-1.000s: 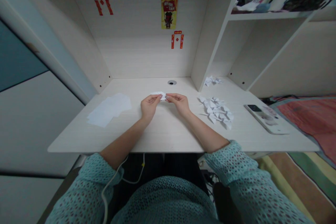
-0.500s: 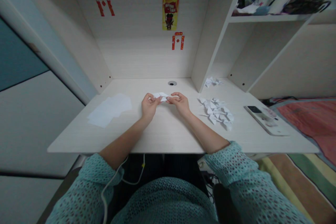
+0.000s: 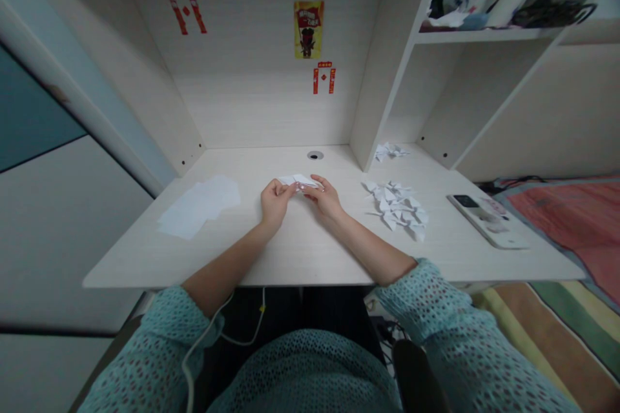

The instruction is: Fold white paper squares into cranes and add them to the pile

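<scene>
Between my two hands is a folded piece of white paper (image 3: 296, 179), held just above the middle of the desk. My left hand (image 3: 277, 201) pinches its near edge with thumb and forefinger. From the other side my right hand (image 3: 325, 196) grips it too, its fingertips close against those of the left. The fingers cover part of the paper, so its exact folds cannot be made out. To the right lies a heap of folded white paper pieces (image 3: 398, 208) with pointed ends. Flat white paper sheets (image 3: 198, 205) are spread on the left.
The white desk (image 3: 300, 258) has a round cable hole (image 3: 315, 155) near its back panel. A smaller group of folded papers (image 3: 390, 151) sits by the upright divider (image 3: 382, 77). A white device with a dark panel (image 3: 489, 222) lies at the right. A white cable (image 3: 188, 361) crosses my left sleeve.
My right hand has shifted slightly left, bringing its fingertips nearer to the left hand's on the paper. The whole view has also moved a little.
</scene>
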The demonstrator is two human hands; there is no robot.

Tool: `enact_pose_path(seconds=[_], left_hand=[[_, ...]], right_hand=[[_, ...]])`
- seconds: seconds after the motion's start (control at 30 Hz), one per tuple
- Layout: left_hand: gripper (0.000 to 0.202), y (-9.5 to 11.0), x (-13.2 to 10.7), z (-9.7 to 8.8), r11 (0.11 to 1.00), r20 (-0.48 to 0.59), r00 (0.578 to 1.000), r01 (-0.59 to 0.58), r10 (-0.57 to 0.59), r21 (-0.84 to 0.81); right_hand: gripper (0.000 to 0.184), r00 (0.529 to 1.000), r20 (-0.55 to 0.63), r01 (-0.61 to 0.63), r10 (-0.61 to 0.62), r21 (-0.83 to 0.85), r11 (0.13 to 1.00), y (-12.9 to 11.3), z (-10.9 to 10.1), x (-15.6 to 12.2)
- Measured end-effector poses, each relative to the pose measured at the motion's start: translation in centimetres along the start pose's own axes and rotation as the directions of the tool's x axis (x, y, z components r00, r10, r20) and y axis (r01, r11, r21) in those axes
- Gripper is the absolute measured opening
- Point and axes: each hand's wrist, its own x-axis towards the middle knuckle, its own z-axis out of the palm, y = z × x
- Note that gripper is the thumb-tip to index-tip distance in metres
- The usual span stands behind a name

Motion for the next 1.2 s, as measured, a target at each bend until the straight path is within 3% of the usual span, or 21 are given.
enact_pose_path(seconds=[0.3,0.47,0.63,1.2], left_hand=[[0.053,-0.1,0.5,-0.5,0.999,-0.008,0.999,0.04,-0.04,-0.028],[0.052,-0.2,0.7,-0.7,1.0,-0.047,0.999,0.022,-0.023,-0.014],[0.052,-0.2,0.8,-0.7,1.0,-0.059,0.998,-0.013,0.012,-0.023],[0.052,0.2,1.1,-0.8,0.998,-0.056,0.997,0.052,-0.055,-0.043]], right_hand=[[0.046,0.996,0.053,-0.075,0.071,0.094,0.993,-0.9,-0.1,-0.1],[0.045,0.995,0.094,-0.022,0.025,-0.038,0.999,-1.2,-0.4,-0.1],[0.039,0.995,0.059,-0.065,0.074,-0.15,0.987,-1.5,-0.6,-0.4],[0.038,0.992,0.09,-0.068,0.086,-0.181,0.981,-1.7,-1.2,0.1]])
